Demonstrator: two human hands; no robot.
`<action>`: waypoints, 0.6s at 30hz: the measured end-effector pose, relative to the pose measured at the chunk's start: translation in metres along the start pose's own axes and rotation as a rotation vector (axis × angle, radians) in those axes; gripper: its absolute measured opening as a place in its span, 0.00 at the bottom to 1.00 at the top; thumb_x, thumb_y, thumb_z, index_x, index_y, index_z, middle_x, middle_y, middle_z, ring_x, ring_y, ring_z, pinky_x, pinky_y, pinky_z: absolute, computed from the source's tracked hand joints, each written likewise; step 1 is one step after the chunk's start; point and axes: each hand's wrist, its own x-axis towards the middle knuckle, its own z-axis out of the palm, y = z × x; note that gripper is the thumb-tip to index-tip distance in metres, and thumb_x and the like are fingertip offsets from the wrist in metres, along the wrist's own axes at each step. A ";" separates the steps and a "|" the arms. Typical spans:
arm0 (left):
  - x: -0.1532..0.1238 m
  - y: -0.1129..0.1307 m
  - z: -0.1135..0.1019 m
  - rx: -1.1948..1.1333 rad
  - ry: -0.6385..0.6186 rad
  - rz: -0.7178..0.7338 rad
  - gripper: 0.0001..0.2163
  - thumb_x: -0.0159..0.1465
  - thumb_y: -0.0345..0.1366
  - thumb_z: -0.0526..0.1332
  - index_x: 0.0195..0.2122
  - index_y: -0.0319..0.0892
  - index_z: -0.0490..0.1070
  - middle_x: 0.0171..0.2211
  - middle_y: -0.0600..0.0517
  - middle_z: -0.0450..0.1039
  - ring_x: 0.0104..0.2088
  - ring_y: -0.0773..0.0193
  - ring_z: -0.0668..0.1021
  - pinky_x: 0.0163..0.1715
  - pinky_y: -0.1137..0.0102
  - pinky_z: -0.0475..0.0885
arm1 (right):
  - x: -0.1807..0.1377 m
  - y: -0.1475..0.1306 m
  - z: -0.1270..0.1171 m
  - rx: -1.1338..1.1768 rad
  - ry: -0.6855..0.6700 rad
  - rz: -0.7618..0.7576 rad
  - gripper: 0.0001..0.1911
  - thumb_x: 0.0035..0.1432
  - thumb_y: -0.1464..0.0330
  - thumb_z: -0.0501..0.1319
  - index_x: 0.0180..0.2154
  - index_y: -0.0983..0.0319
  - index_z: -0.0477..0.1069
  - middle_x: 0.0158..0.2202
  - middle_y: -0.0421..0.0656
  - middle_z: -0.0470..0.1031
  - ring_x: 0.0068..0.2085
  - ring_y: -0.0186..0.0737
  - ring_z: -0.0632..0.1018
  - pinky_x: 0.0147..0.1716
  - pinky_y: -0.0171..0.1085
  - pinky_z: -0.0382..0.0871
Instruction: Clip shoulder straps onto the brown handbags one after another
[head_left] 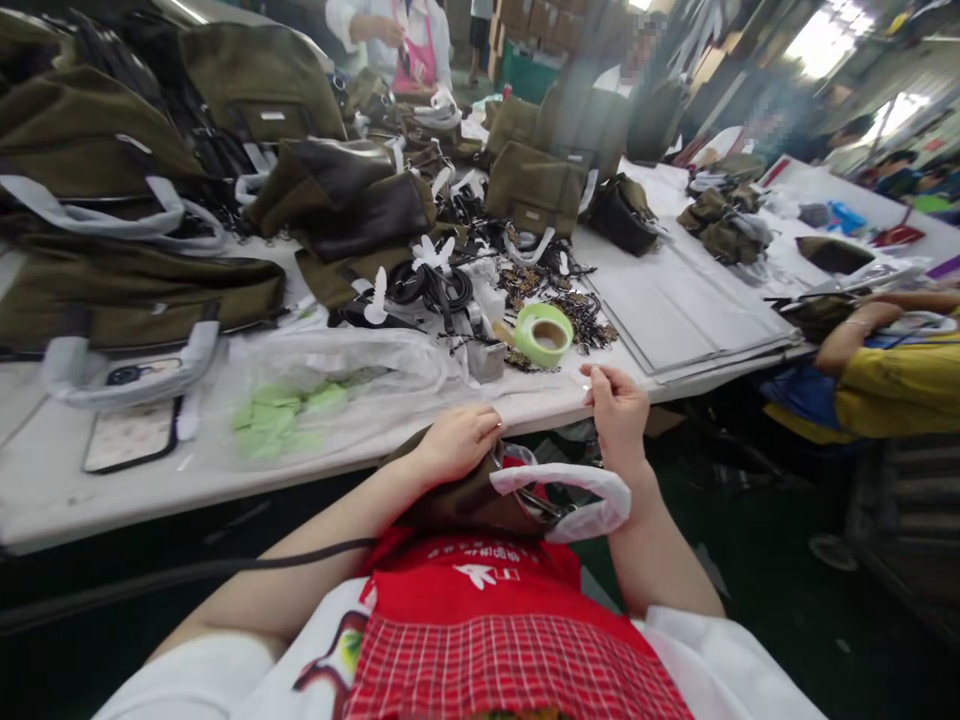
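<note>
An olive-brown bag (465,500) with a white-wrapped handle (577,500) rests in my lap against a red apron. My left hand (457,440) is curled over the bag's top edge, gripping the fabric. At the table's front edge my right hand (616,405) is raised, with thumb and fingers pinched together on something too small to make out. A roll of light green tape (545,334) lies on the white table (112,480) just beyond my hands, beside a small metal box (487,360).
Olive bags (112,240) are piled at the left and back. A phone (131,435) and a clear plastic bag with green pieces (300,400) lie front left. Black cords and metal fittings (555,290) sit mid-table. Grey boards (675,310) lie right. A yellow-sleeved person's arm (877,350) rests at the right.
</note>
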 end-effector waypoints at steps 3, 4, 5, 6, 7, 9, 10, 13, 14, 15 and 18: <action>0.002 0.002 0.002 0.007 0.004 -0.007 0.17 0.72 0.38 0.47 0.37 0.39 0.74 0.37 0.46 0.76 0.39 0.59 0.78 0.42 0.67 0.70 | -0.005 -0.014 -0.001 -0.186 0.010 -0.305 0.18 0.62 0.66 0.58 0.52 0.63 0.72 0.46 0.52 0.78 0.29 0.36 0.75 0.35 0.38 0.71; 0.002 0.002 0.003 0.005 0.005 -0.009 0.17 0.72 0.38 0.48 0.37 0.39 0.74 0.37 0.46 0.76 0.39 0.59 0.78 0.42 0.67 0.70 | -0.009 -0.020 0.001 -0.198 -0.100 -0.412 0.18 0.63 0.68 0.57 0.53 0.62 0.72 0.49 0.52 0.76 0.34 0.38 0.77 0.40 0.38 0.72; 0.002 0.003 0.003 0.000 0.008 -0.010 0.16 0.72 0.38 0.48 0.36 0.39 0.74 0.36 0.46 0.76 0.39 0.59 0.78 0.42 0.66 0.70 | -0.015 -0.026 0.004 -0.196 -0.267 -0.495 0.17 0.63 0.70 0.56 0.52 0.62 0.72 0.50 0.52 0.76 0.39 0.40 0.78 0.43 0.39 0.71; 0.001 0.003 0.003 -0.008 0.015 -0.014 0.16 0.72 0.38 0.49 0.36 0.40 0.74 0.36 0.46 0.76 0.39 0.58 0.78 0.42 0.66 0.70 | -0.020 -0.031 0.008 -0.197 -0.457 -0.546 0.16 0.64 0.72 0.55 0.51 0.61 0.74 0.49 0.51 0.77 0.42 0.41 0.78 0.46 0.39 0.71; 0.000 0.004 0.003 -0.021 0.027 -0.018 0.16 0.72 0.38 0.49 0.36 0.40 0.74 0.36 0.46 0.76 0.39 0.58 0.77 0.42 0.66 0.70 | -0.026 -0.035 0.013 -0.214 -0.631 -0.562 0.15 0.64 0.73 0.55 0.48 0.62 0.75 0.47 0.50 0.79 0.44 0.42 0.78 0.47 0.38 0.70; -0.004 0.003 0.001 -0.072 0.057 -0.028 0.15 0.72 0.38 0.49 0.36 0.40 0.74 0.37 0.47 0.76 0.40 0.59 0.77 0.43 0.66 0.71 | -0.036 -0.040 0.022 -0.292 -0.845 -0.509 0.12 0.65 0.72 0.55 0.44 0.62 0.77 0.41 0.48 0.80 0.42 0.42 0.79 0.44 0.38 0.70; -0.007 0.003 0.001 -0.111 0.078 -0.039 0.15 0.72 0.38 0.49 0.36 0.41 0.75 0.37 0.47 0.76 0.40 0.59 0.77 0.43 0.67 0.71 | -0.039 -0.040 0.025 -0.335 -0.881 -0.467 0.12 0.66 0.71 0.55 0.41 0.62 0.78 0.39 0.48 0.81 0.40 0.42 0.79 0.43 0.37 0.70; -0.021 -0.001 0.000 -0.254 0.169 -0.115 0.15 0.71 0.38 0.51 0.34 0.41 0.75 0.37 0.47 0.76 0.39 0.60 0.77 0.43 0.67 0.70 | -0.047 -0.037 0.030 -0.404 -0.872 -0.393 0.12 0.67 0.68 0.56 0.38 0.61 0.78 0.37 0.46 0.81 0.38 0.41 0.78 0.40 0.36 0.67; -0.026 -0.002 0.001 -0.311 0.205 -0.156 0.16 0.71 0.39 0.51 0.33 0.41 0.76 0.37 0.48 0.76 0.39 0.61 0.77 0.43 0.68 0.70 | -0.050 -0.036 0.030 -0.396 -0.866 -0.384 0.11 0.67 0.68 0.57 0.38 0.61 0.78 0.38 0.46 0.80 0.38 0.41 0.78 0.40 0.36 0.67; -0.030 -0.004 0.001 -0.373 0.238 -0.200 0.16 0.70 0.39 0.52 0.32 0.41 0.76 0.36 0.48 0.77 0.38 0.61 0.77 0.43 0.68 0.70 | -0.052 -0.035 0.031 -0.377 -0.873 -0.379 0.10 0.66 0.68 0.57 0.38 0.61 0.78 0.38 0.46 0.80 0.38 0.40 0.78 0.40 0.36 0.67; -0.042 -0.007 0.003 -0.573 0.290 -0.303 0.16 0.69 0.40 0.53 0.31 0.41 0.78 0.35 0.49 0.77 0.37 0.63 0.78 0.43 0.69 0.70 | -0.062 -0.038 0.032 -0.283 -0.922 -0.373 0.09 0.65 0.70 0.58 0.38 0.60 0.78 0.37 0.44 0.80 0.38 0.39 0.78 0.40 0.35 0.66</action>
